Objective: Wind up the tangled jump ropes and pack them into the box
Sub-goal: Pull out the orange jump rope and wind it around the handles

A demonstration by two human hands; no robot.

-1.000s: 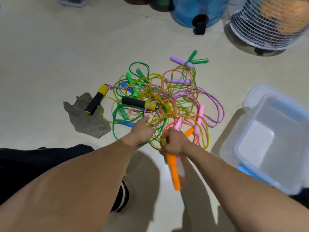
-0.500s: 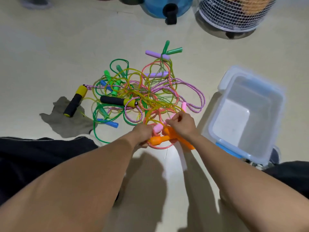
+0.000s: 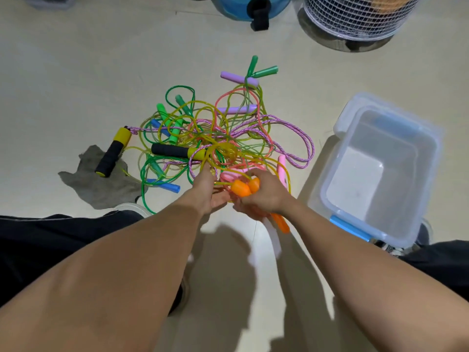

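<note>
**Both orange handles gathered, rope still stuck in the pile**

Your right hand (image 3: 264, 196) is curled round the two orange handles (image 3: 245, 188), ends paired side by side, one shaft poking out below your wrist; pairing them gives you a fixed start for winding. Your left hand (image 3: 209, 191) is at the near edge of the tangle (image 3: 215, 143), fingers reaching into the yellow cord (image 3: 223, 151); whether it pinches a strand or just touches it you can't tell from here, the fingertips are hidden in the loops. It looks placed to hold the pile back while the right pulls

The tangle lies on the floor (image 3: 76, 72) just ahead of your hands: pink handle (image 3: 281, 165) beside your right hand, black-and-yellow handle (image 3: 177, 151) across the middle, its twin (image 3: 113, 152) off left on a grey rag (image 3: 101, 184), blue, green and purple handles further out, braided pink rope (image 3: 291, 138) looping toward the box

The box (image 3: 380, 174) sits open to your right, near the pile, with no ropes in it, close enough to drop bundles in without shifting. Nothing wound yet, so the task is barely begun

Expect snagging: the orange pair's cord threads through other loops, so tease it out rather than yank

At the far edge are a blue jug (image 3: 253, 6) and a wire basket (image 3: 355, 16)
</note>
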